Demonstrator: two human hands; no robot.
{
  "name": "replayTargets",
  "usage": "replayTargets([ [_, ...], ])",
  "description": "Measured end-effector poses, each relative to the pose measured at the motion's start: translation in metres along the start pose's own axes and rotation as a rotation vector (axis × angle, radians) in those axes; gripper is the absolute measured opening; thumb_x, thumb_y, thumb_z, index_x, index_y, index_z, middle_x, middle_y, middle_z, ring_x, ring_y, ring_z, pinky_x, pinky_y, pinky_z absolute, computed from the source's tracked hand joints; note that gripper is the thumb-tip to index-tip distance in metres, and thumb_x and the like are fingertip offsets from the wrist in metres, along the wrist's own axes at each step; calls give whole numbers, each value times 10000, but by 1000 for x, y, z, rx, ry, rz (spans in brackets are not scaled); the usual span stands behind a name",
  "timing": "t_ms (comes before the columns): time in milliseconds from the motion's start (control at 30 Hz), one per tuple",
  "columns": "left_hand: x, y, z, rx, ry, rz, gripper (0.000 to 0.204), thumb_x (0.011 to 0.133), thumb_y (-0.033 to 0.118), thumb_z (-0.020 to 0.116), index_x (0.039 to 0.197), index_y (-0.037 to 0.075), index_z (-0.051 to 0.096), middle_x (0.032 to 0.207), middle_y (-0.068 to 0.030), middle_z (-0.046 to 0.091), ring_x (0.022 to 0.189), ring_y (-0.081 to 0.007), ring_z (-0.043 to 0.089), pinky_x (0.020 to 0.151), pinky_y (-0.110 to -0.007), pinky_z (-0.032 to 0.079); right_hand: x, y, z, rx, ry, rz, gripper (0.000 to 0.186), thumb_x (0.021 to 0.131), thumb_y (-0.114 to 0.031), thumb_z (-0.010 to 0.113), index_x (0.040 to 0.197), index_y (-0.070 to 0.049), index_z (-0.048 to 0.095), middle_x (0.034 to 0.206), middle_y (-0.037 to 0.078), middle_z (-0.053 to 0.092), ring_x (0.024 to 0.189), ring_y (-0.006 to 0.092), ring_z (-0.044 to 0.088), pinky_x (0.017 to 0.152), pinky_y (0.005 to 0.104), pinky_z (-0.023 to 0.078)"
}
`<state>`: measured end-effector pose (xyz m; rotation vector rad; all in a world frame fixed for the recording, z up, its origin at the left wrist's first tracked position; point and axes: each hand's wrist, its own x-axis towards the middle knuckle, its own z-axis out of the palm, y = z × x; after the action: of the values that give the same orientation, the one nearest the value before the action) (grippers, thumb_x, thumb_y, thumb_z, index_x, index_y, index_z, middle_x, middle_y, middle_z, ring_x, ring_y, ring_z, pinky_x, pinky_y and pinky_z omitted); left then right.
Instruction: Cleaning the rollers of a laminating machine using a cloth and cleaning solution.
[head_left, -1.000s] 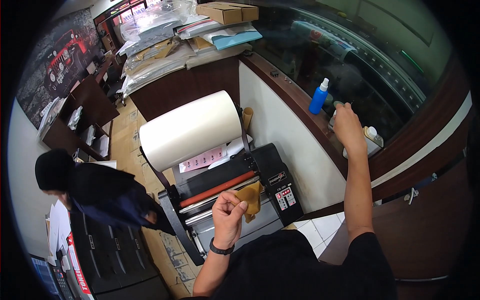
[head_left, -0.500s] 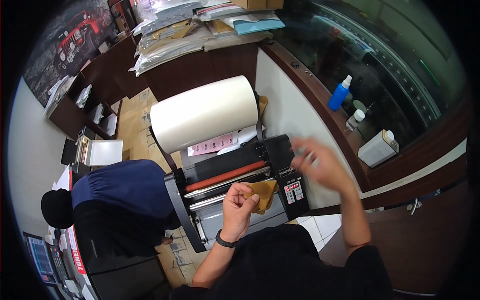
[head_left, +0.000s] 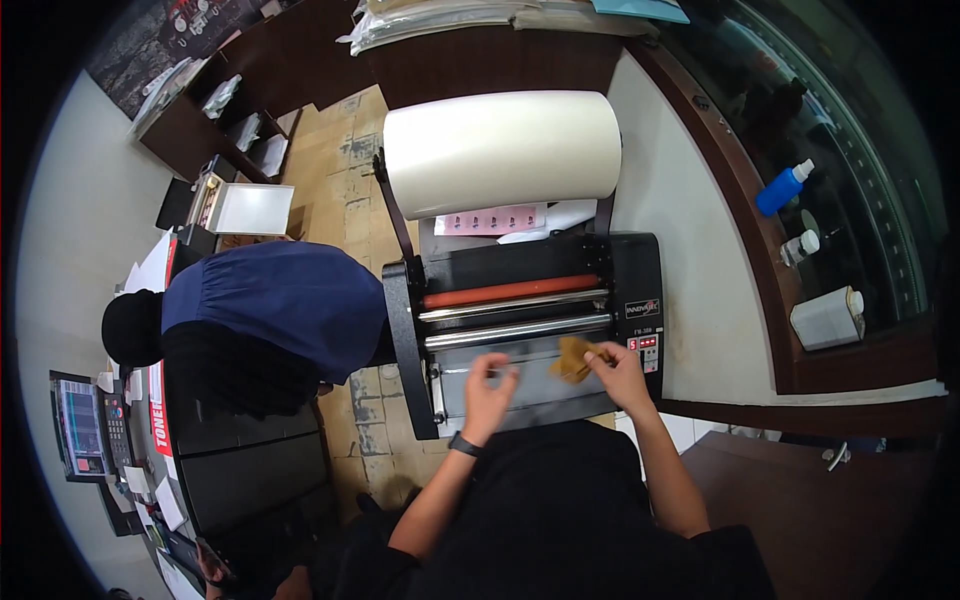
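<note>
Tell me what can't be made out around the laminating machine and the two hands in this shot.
Head view only:
- Brown cloth: the right hand covers part of it.
- Left hand: curled fingers hide whether it holds anything.
- Laminating machine front edge: hidden by the person's dark top.
- Sheets behind the white roll: partly covered, print too small.
- Co-worker: bent over, hands hidden.

Print shop, roll laminator [head_left: 520, 300], film roll [head_left: 500, 150], glass counter [head_left: 830, 200], stacked paper [head_left: 450, 15]
</note>
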<state>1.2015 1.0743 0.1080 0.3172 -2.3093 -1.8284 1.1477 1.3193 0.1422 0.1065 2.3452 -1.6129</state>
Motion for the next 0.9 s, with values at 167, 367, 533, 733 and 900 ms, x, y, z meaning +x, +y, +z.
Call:
replayTargets([
  [167, 16, -43, -82, 468, 353, 162, 291, 845, 79, 687, 1121, 4, 630, 1197, -199, 600, 1164, -385, 542, 1007, -465, 413, 32, 28, 2, -593, 441, -314, 205, 876, -85, 651, 1037, 25, 710, 929, 158, 617, 901, 370, 619, 792, 439, 509],
  [367, 30, -87, -107, 649, 265, 238, 489, 872, 118, 665, 1351, 76, 583, 1457, -243, 458, 1363, -449, 417, 1126, -520, 352, 49, 25, 99, -892, 320, -409, 311, 869, -141, 654, 1150, -15, 703, 943, 118, 626, 941, 304, 611, 818, 418, 517],
  [533, 29, -99, -108, 710, 279, 292, 511, 875, 106, 651, 1378, 89, 563, 1485, -236, 437, 1373, -442, 413, 1124, -523, 359, 45, 13, 221, -873, 225, -734, 376, 872, -133, 614, 1206, 38, 633, 940, 110, 623, 928, 272, 600, 780, 407, 497],
  [733, 30, -100, -112, 677, 261, 303, 503, 879, 92, 640, 1376, 73, 563, 1493, -237, 418, 1360, -439, 412, 1126, -516, 351, 46, 21, 206, -927, 259, -631, 415, 839, -105, 634, 1237, 10, 621, 917, 110, 601, 894, 290, 584, 769, 437, 477],
  [900, 31, -102, -112, 674, 282, 314, 511, 869, 91, 638, 1375, 83, 568, 1492, -227, 429, 1377, -434, 404, 1113, -529, 358, 48, 34, 128, -911, 525, -510, 411, 845, -96, 636, 1237, 26, 609, 925, 140, 593, 899, 333, 570, 782, 455, 471],
])
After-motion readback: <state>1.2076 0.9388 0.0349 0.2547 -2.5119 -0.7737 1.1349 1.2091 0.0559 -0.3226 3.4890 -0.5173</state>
